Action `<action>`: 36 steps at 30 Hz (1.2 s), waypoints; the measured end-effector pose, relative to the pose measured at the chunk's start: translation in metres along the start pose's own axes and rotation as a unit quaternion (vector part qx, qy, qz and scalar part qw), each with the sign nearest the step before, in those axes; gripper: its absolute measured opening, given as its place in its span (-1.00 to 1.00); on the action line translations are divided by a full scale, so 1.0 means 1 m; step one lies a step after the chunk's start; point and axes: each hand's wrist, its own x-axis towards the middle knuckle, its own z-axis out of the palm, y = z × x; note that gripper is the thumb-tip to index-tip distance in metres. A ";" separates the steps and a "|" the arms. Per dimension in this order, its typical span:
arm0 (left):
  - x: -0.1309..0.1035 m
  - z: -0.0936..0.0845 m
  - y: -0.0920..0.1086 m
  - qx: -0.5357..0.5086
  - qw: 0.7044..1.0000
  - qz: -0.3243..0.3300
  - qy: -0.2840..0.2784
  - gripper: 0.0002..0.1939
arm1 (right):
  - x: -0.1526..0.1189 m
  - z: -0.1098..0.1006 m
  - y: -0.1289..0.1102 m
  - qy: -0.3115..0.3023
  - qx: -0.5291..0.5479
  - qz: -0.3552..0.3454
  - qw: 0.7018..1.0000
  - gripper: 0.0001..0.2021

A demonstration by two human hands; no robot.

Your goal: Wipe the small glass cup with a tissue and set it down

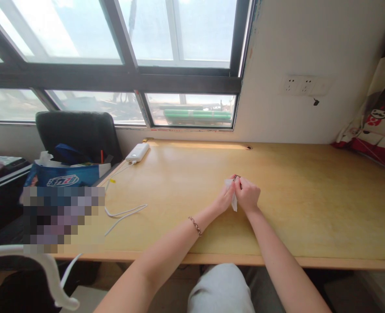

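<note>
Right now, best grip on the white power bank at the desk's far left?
Take the power bank across its two long sides, coming from above. It lies flat on the desk, slim, with its cable leaving the near end, so avoid that end.

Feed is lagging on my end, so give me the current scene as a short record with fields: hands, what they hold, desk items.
left hand: pinching a white wipe, touching the right hand
right hand: closed on a small dark object, too small to identify
desk: light wood, below a window
power bank: white, far left edge
cable: white, trailing from the power bank
</note>
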 end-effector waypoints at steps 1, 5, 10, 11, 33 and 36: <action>0.000 0.000 0.001 -0.001 1.000 0.001 -0.001 -0.52 | 0.000 0.000 -0.001 -0.001 -0.001 -0.004 1.000 -0.69; 0.005 -0.003 0.007 -0.024 0.999 -0.020 0.043 -0.56 | -0.004 0.003 -0.005 -0.026 0.051 -0.064 0.996 -0.72; 0.011 -0.008 0.019 -0.134 0.976 -0.156 0.064 -0.53 | -0.006 0.002 -0.008 -0.031 0.184 -0.088 0.979 -0.74; 0.011 -0.009 0.021 -0.161 0.966 -0.196 0.043 -0.51 | -0.006 0.002 -0.008 -0.029 0.205 -0.078 0.975 -0.74; 0.000 -0.005 0.026 0.296 0.922 0.212 0.133 -0.29 | 0.003 0.010 -0.019 -0.123 0.557 0.226 0.789 -0.58; 0.000 -0.003 0.030 0.334 0.907 0.236 0.098 -0.30 | 0.004 0.006 -0.020 -0.145 0.608 0.260 0.736 -0.57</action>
